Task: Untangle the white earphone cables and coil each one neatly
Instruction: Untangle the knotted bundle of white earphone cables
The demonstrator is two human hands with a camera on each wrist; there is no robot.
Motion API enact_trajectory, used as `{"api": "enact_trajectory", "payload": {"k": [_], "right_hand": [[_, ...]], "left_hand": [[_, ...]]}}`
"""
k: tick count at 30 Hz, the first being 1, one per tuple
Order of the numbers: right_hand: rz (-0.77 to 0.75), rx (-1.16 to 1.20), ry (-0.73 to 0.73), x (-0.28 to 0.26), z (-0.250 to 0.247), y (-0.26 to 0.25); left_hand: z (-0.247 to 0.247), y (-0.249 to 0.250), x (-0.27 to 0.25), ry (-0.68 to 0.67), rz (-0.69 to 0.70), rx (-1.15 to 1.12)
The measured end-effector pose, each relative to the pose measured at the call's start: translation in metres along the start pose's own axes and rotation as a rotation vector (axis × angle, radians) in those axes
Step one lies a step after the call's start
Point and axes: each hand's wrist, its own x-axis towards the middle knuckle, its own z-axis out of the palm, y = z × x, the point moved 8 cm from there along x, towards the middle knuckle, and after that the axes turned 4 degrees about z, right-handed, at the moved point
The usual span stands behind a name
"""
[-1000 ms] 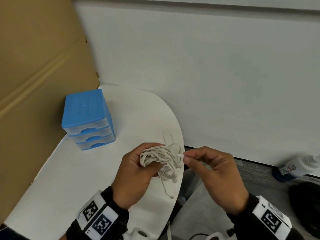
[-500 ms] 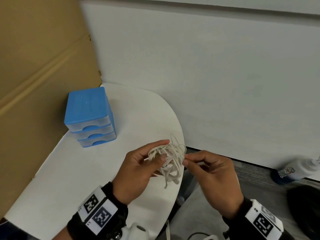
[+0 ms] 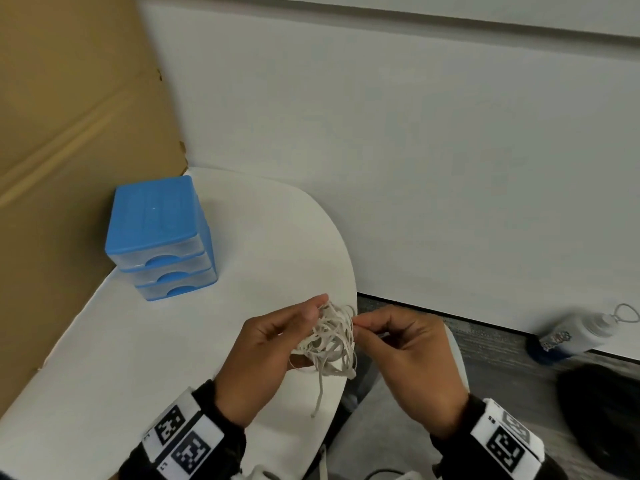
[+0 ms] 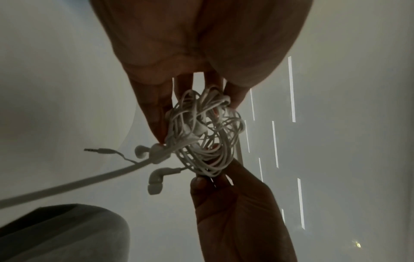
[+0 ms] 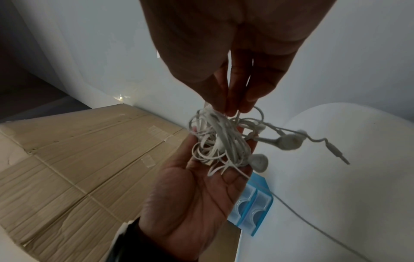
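right hand [image 3: 408, 355]: fingertips pinched on 1 strand at the right edge of the tangle, other fingers curled; grip point has shifted lower and tighter into the bundle vs 1 s ago.
left hand [image 3: 273, 344]: fingers and thumb wrapped loosely round the tangle, holding it in the air above the table edge; now tipped more palm-up than 1 s ago.
earphone cables [image 3: 330, 341]: white, still 1 knotted wad between both hands, touching both. 1 loose tail hangs down from it. Right wrist view shows 2 earbuds [image 5: 289, 141] and a jack plug [image 5: 336, 152] sticking out free.
change: wad turned and re-gripped, no strand pulled clear. Judgement: still hunting for a free end, untangling barely started, coiling not begun.
next: probably feed the jack plug back through the loops; pulling hard on the pinched strand risks tightening the knot.
table [image 3: 207, 341]: white, rounded edge, directly under the hands.
drawer unit [image 3: 159, 237]: blue, 3 drawers, on the table, well apart from the hands.
cardboard [image 3: 69, 133]: large sheet left of the table.
bottle [image 3: 575, 332]: on the floor, far right by the wall.
obstruction: nothing blocks the hands.
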Motion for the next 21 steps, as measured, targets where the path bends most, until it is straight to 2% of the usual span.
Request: {"api": "enact_trajectory", "payload": {"k": [7,11,14,18,21], "right_hand": [[0.078,0.089,-0.104,-0.007,0.011,0.003],[-0.005,-0.062,-0.136,-0.009,0.017,-0.003],[-0.064,-0.047,-0.113,-0.008,0.016,-0.004],[-0.019,-0.004,-0.042,-0.003,0.005,0.000],[0.008,-0.017,-0.032,0.002,0.001,0.003]], "left_hand": [[-0.005,0.007,-0.003,0.034,0.136,0.183],[-0.001,0.013,-0.006,0.012,0.191,0.242],[0.002,0.017,-0.010,-0.003,0.228,0.351],[0.000,0.013,-0.005,-0.042,0.116,0.320],[-0.002,0.014,-0.003,-0.082,0.064,0.398]]}}
